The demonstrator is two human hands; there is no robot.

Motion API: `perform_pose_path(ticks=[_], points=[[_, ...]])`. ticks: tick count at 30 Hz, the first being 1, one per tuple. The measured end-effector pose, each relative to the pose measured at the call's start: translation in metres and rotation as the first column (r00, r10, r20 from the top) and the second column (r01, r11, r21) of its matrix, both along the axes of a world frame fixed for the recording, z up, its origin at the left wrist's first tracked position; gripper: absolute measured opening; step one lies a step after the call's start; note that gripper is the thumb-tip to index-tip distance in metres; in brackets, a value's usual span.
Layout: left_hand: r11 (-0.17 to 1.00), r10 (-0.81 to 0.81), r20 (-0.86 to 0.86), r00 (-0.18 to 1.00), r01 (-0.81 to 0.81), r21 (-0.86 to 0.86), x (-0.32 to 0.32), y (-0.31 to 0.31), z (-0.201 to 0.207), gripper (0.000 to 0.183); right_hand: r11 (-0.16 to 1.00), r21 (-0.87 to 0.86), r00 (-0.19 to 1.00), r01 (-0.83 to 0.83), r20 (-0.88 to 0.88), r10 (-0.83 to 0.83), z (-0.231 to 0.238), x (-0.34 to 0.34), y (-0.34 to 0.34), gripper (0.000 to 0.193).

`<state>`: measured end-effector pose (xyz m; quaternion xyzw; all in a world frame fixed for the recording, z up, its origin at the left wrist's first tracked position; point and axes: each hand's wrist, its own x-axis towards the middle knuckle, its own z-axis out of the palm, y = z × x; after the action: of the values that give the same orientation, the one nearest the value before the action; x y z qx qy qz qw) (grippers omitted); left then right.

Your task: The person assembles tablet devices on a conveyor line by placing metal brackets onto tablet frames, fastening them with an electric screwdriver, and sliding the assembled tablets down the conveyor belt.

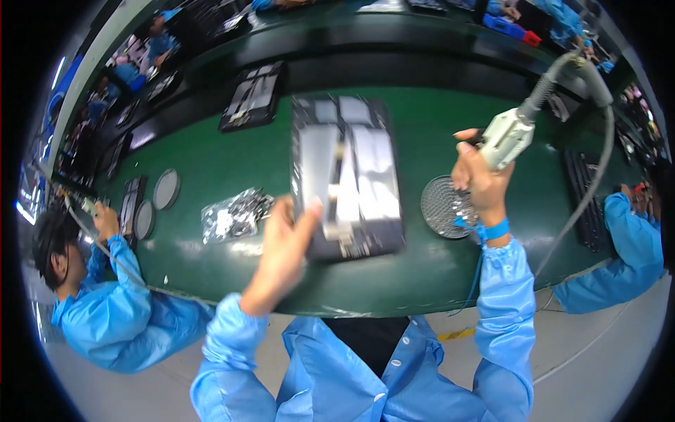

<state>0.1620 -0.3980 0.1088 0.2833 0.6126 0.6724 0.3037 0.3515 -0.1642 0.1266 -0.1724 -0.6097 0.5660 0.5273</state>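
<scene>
My left hand (285,243) grips the lower left edge of an opened tablet (369,172), its thumb on top. Silvery battery-like packs and dark parts show inside the tablet's black casing, and it is smeared by motion. In my right hand (485,186) is a pale electric screwdriver (508,141) with a grey cable; its tip is hard to make out. Just beneath that hand sits a round screw dish (439,207) with a dimpled surface and small shiny bits at its right side. A blue band circles my right wrist.
A clear plastic bag (228,216) of small dark parts lies left of the tablet on the green bench (197,165). Farther back is another opened tablet (252,97). Round grey dishes (167,188) stand at left. Co-workers (105,295) sit on both sides; the screwdriver cable (608,151) hangs at right.
</scene>
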Motion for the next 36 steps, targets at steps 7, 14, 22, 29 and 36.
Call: perform_pose_path(ticks=[7, 14, 22, 29, 36], points=[[0.935, -0.174, -0.123, 0.977, 0.125, -0.332, 0.072, -0.107, -0.044, 0.037, 0.999, 0.009, 0.999, -0.052, -0.001, 0.052, 0.002, -0.003, -0.01, 0.017], [0.893, -0.085, -0.882, 0.464, -0.357, -0.274, -0.031, -0.069, 0.005, 0.024, 0.998, 0.036, 0.999, -0.052, 0.016, 0.051, -0.002, -0.001, -0.01, 0.018], [0.803, -0.387, -0.705, 0.594, -0.158, -0.574, -0.135, -0.018, -0.018, 0.031, 0.998, -0.004, 0.998, -0.059, -0.003, 0.059, -0.002, -0.006, -0.016, 0.018], [0.947, -0.106, -0.89, 0.444, -0.228, -0.227, -0.114, -0.023, -0.014, 0.017, 0.998, -0.019, 0.998, -0.066, 0.008, 0.066, -0.002, -0.003, -0.013, 0.019], [0.996, -0.005, -0.555, 0.832, 0.055, 0.074, -0.071, 0.005, 0.009, 0.019, 0.996, -0.018, 0.996, -0.088, 0.021, 0.089, -0.001, -0.004, -0.012, 0.018]])
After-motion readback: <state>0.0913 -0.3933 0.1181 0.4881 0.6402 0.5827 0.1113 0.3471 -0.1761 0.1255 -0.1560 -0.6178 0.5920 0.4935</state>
